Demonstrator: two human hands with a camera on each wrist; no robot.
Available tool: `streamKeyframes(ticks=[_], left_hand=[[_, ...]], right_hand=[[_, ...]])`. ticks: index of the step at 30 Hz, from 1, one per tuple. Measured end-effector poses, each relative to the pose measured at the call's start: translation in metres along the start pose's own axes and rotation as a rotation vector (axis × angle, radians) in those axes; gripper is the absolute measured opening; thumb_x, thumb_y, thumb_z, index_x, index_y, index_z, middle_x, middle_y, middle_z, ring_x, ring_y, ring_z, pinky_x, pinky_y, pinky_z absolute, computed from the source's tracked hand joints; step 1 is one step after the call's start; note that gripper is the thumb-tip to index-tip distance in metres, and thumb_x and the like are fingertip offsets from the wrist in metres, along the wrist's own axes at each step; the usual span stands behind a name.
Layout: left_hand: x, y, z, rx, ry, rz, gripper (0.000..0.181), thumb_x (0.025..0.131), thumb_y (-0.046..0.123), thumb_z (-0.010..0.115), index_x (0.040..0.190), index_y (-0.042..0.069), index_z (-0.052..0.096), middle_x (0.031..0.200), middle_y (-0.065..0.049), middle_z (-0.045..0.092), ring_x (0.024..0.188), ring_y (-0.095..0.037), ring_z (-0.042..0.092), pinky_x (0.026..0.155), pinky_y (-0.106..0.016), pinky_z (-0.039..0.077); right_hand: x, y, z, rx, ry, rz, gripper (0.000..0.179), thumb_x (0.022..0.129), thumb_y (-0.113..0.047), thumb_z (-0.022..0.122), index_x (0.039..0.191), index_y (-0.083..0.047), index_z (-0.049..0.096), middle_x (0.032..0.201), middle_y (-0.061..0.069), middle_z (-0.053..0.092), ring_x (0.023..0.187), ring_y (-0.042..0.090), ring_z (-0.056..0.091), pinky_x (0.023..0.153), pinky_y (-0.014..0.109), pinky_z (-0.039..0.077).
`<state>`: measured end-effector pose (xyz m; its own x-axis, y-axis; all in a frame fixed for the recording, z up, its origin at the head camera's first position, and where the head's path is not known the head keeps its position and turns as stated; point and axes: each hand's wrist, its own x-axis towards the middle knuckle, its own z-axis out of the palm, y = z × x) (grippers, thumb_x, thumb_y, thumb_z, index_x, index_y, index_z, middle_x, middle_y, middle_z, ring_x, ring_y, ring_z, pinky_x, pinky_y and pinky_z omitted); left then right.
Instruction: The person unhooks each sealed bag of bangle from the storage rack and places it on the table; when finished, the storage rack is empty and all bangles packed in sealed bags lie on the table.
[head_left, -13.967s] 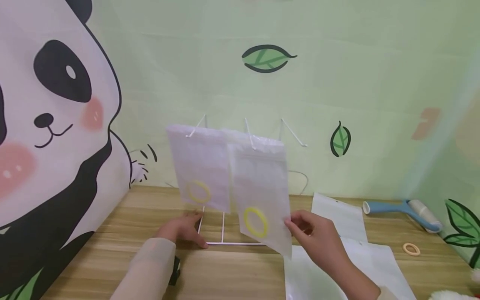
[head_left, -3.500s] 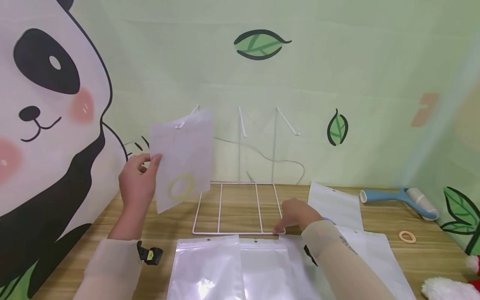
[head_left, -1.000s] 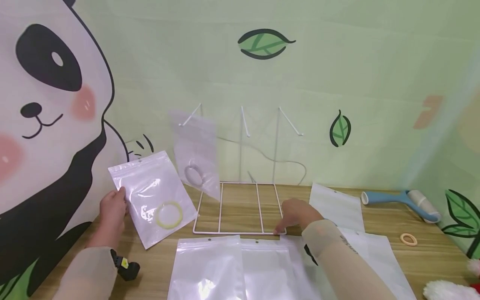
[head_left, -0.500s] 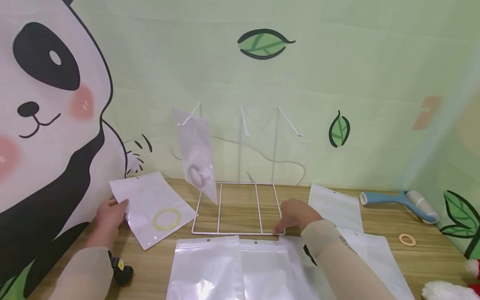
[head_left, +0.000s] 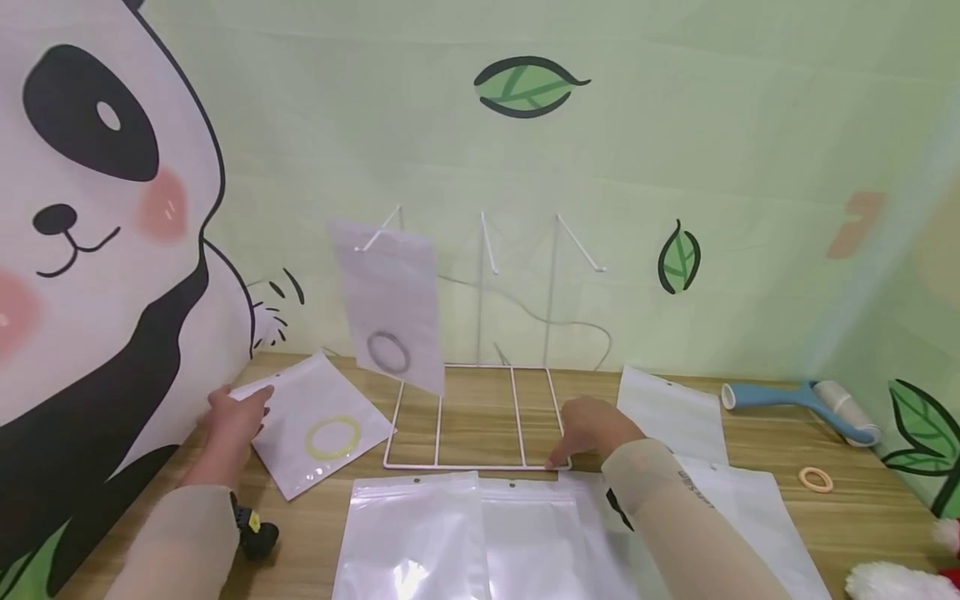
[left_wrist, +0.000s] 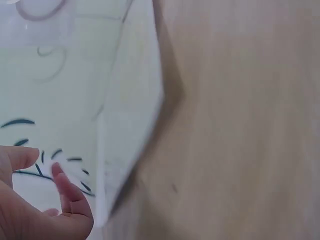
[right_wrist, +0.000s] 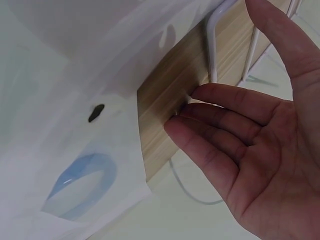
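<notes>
A clear zip bag [head_left: 281, 421] with a yellow ring [head_left: 333, 457] in it lies on the table, left of a white wire display rack [head_left: 480, 467]. My left hand [head_left: 236, 421] is over its left edge; in the left wrist view, thumb and forefinger stand apart. Another bag [head_left: 390, 292], holding a grey ring [head_left: 370, 343], hangs from the rack's left hook. At the rack's front right corner, my right hand [head_left: 596, 425] rests with its thumb against the wire. The right wrist view shows its fingers [right_wrist: 245, 102] extended and holding nothing.
Several flat bags [head_left: 408, 533] lie in front of the rack, with more white ones [head_left: 675, 412] to its right. A blue lint roller [head_left: 772, 395], an orange ring [head_left: 815, 479] and something white and fluffy [head_left: 892, 579] are on the right. A printed cloth [head_left: 420, 142] backs the table.
My left hand took the yellow-ring bag off the left hook, laid it on the table and let go. Earlier, the middle hook also held a bag. The right hand has lately stayed put.
</notes>
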<state>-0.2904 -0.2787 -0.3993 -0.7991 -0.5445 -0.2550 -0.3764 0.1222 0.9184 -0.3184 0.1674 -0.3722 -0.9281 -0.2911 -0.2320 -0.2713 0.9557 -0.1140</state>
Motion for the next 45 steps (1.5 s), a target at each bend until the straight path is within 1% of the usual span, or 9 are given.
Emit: streamKeyframes(ticks=[3, 7, 10, 13, 18, 23, 30, 35, 45], left_hand=[[-0.005, 0.011, 0.007, -0.023, -0.032, 0.079, 0.080, 0.102, 0.029, 0.049, 0.157, 0.000, -0.001, 0.158, -0.031, 0.005, 0.138, -0.041, 0.039, 0.112, -0.045, 0.035], [-0.011, 0.029, 0.020, -0.052, -0.076, 0.246, 0.072, 0.101, 0.023, 0.051, 0.157, -0.001, 0.013, 0.155, -0.027, 0.030, 0.138, -0.038, 0.038, 0.112, -0.046, 0.034], [-0.015, 0.045, 0.030, -0.053, -0.099, 0.345, 0.064, 0.102, 0.022, 0.054, 0.155, 0.001, 0.025, 0.152, -0.022, 0.040, 0.140, -0.034, 0.038, 0.113, -0.044, 0.033], [-0.019, 0.061, 0.037, -0.040, -0.126, 0.421, 0.062, 0.103, 0.024, 0.054, 0.155, 0.003, 0.030, 0.154, -0.017, 0.039, 0.143, -0.030, 0.034, 0.115, -0.042, 0.031], [-0.023, 0.086, 0.043, -0.059, -0.157, 0.512, 0.066, 0.103, 0.026, 0.053, 0.158, 0.007, 0.022, 0.160, -0.012, 0.031, 0.148, -0.027, 0.026, 0.117, -0.042, 0.026], [-0.027, 0.109, 0.044, -0.131, -0.134, 0.538, 0.067, 0.102, 0.030, 0.057, 0.158, 0.012, 0.024, 0.156, -0.011, 0.038, 0.145, -0.024, 0.033, 0.116, -0.038, 0.029], [-0.036, 0.137, 0.041, -0.244, -0.001, 0.545, 0.055, 0.097, 0.032, 0.065, 0.147, 0.016, 0.049, 0.138, -0.009, 0.058, 0.126, -0.017, 0.053, 0.105, -0.029, 0.042], [-0.042, 0.144, 0.036, -0.145, 0.091, 0.587, 0.053, 0.092, 0.043, 0.068, 0.134, 0.011, 0.062, 0.120, -0.003, 0.062, 0.098, -0.009, 0.053, 0.082, -0.023, 0.045], [-0.059, 0.149, 0.030, -0.131, 0.009, 0.643, 0.041, 0.095, 0.043, 0.064, 0.117, 0.008, 0.066, 0.101, 0.005, 0.058, 0.072, -0.007, 0.055, 0.070, -0.021, 0.045]], right_hand=[[-0.001, -0.001, -0.001, -0.003, -0.005, 0.001, 0.047, 0.069, -0.041, 0.089, 0.066, -0.009, 0.054, 0.064, -0.002, 0.044, 0.063, 0.016, 0.040, 0.060, 0.031, 0.037], [-0.001, -0.001, -0.002, -0.013, -0.004, -0.004, 0.047, 0.068, -0.041, 0.089, 0.066, -0.009, 0.055, 0.064, -0.002, 0.044, 0.063, 0.016, 0.041, 0.061, 0.032, 0.038], [0.000, -0.001, -0.002, -0.013, -0.003, -0.005, 0.047, 0.068, -0.041, 0.089, 0.067, -0.009, 0.055, 0.065, -0.002, 0.045, 0.064, 0.017, 0.041, 0.062, 0.032, 0.039], [0.001, -0.001, 0.000, -0.003, -0.003, -0.002, 0.048, 0.068, -0.042, 0.090, 0.067, -0.009, 0.055, 0.065, -0.002, 0.045, 0.064, 0.017, 0.041, 0.061, 0.032, 0.038], [0.001, -0.003, 0.001, 0.000, -0.011, 0.011, 0.048, 0.067, -0.042, 0.090, 0.067, -0.010, 0.055, 0.065, -0.002, 0.044, 0.064, 0.016, 0.041, 0.061, 0.032, 0.038], [0.002, -0.005, 0.001, 0.007, -0.021, 0.026, 0.046, 0.068, -0.042, 0.090, 0.069, -0.009, 0.057, 0.065, -0.001, 0.044, 0.064, 0.017, 0.042, 0.061, 0.032, 0.036], [0.002, -0.003, 0.002, 0.007, -0.014, 0.026, 0.047, 0.068, -0.042, 0.090, 0.069, -0.009, 0.056, 0.064, -0.002, 0.043, 0.064, 0.017, 0.041, 0.060, 0.031, 0.035], [0.003, -0.001, 0.002, -0.008, -0.013, 0.012, 0.051, 0.068, -0.043, 0.089, 0.063, -0.012, 0.050, 0.062, -0.003, 0.040, 0.061, 0.016, 0.038, 0.058, 0.030, 0.033], [0.003, 0.002, 0.001, -0.009, -0.007, 0.021, 0.049, 0.068, -0.044, 0.089, 0.064, -0.011, 0.052, 0.062, -0.002, 0.042, 0.062, 0.016, 0.040, 0.059, 0.031, 0.035]])
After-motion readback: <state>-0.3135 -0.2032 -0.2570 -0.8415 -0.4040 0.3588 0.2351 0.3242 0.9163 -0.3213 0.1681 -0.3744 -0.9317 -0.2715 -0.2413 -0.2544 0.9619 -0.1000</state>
